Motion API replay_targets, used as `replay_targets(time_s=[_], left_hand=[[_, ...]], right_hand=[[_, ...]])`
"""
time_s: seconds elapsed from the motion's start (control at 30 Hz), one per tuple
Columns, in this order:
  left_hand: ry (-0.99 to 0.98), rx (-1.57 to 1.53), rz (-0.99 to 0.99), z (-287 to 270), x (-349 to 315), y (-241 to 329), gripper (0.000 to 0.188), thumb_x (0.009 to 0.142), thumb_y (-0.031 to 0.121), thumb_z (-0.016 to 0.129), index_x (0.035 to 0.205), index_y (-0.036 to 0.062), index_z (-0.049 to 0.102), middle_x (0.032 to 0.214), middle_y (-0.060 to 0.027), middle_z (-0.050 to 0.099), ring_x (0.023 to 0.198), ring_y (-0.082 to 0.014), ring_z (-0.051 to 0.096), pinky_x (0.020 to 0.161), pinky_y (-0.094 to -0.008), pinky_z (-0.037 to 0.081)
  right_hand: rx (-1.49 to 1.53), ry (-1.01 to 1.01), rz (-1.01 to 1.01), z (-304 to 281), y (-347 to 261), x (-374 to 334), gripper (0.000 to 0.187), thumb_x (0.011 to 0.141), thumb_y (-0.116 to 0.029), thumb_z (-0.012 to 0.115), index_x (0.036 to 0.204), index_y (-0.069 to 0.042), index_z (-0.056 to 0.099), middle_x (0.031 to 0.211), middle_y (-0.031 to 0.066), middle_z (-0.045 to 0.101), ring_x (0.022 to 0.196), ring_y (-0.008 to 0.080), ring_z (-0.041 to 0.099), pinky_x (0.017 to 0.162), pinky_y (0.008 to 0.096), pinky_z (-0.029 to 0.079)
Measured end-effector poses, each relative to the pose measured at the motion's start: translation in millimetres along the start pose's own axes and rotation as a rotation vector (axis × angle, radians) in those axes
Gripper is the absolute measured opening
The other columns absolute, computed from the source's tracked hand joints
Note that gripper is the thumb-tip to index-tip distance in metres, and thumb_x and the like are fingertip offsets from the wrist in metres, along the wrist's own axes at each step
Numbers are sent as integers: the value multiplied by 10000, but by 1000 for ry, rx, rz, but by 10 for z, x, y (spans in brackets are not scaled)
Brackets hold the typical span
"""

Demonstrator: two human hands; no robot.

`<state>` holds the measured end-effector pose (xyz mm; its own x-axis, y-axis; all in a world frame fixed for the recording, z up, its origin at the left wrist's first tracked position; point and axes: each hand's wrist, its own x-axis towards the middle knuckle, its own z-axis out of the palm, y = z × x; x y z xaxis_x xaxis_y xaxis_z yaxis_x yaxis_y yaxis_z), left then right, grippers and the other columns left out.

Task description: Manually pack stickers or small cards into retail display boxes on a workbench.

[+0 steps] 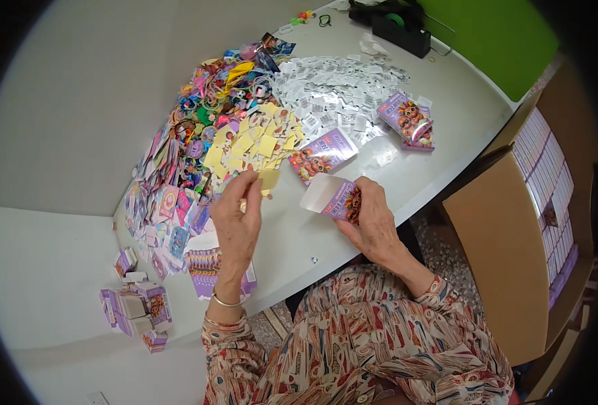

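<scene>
Right up close, a fanned row of purple printed cardboard sleeves (206, 271) is laid out by the left wrist, too overlapped to be counted. And here, one small square yellow paper slip (270, 178) is pinched at the fingertips of the left hand (235, 219), thumb and forefinger drawn together on it! One open purple cardboard box with bright cartoon figures (346, 202) is clamped in the right hand (377, 226); its white flap is turned toward the slip, the two kept apart. Large lettering is printed on the box front. Just beyond, one similar purple box (322, 154) is seen lying on the white table (292, 233), and beside it a heap of square yellow slips (248, 145), too many to be counted. Farther on, small white printed packets (339, 88) are spread in dozens, their print too fine to be read. At the far edge, one black tape dispenser (401, 35) is parked.
</scene>
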<state>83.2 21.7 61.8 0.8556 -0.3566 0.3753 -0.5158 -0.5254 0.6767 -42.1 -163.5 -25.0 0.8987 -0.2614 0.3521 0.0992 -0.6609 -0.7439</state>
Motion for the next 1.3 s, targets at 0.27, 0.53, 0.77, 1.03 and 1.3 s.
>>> replay_targets(time_s=[0.27,0.53,0.77,1.03,1.3], left_hand=[[-104,-401,-112,173,-128,144,127,925,24,599,1037,-31,626,907,-41,659,809,-91,619,728,-223,504],[-64,-284,-52,349,-222,150,113,898,34,621,991,-27,641,812,-33,659,738,-78,590,673,-235,476],[-91,-333,-105,399,-224,159,90,896,18,616,980,-14,616,844,-20,641,752,-70,585,694,-227,472],[-160,-696,-295,371,-165,106,103,904,34,625,995,12,582,884,13,608,760,-33,540,681,-192,437],[-162,-620,-237,413,-154,246,94,896,47,647,975,10,613,873,23,605,742,-34,522,680,-189,433]], right_hand=[[-31,-21,-2,-30,-49,5,742,699,-51,764,1289,34,323,1158,215,457,1069,401,480,845,437,466],[-30,-35,17,-56,-79,5,747,680,-70,773,1269,43,327,1127,213,462,1039,395,489,813,435,480],[-31,-63,34,-104,-82,15,817,675,-94,777,1311,79,295,1193,240,446,1084,406,479,835,423,500],[-22,-24,77,-85,-70,16,762,682,-131,787,1275,43,341,1171,213,486,1070,387,508,819,427,494],[23,-52,96,-99,-73,9,754,699,-153,778,1280,43,339,1138,209,489,1027,381,523,815,424,495]])
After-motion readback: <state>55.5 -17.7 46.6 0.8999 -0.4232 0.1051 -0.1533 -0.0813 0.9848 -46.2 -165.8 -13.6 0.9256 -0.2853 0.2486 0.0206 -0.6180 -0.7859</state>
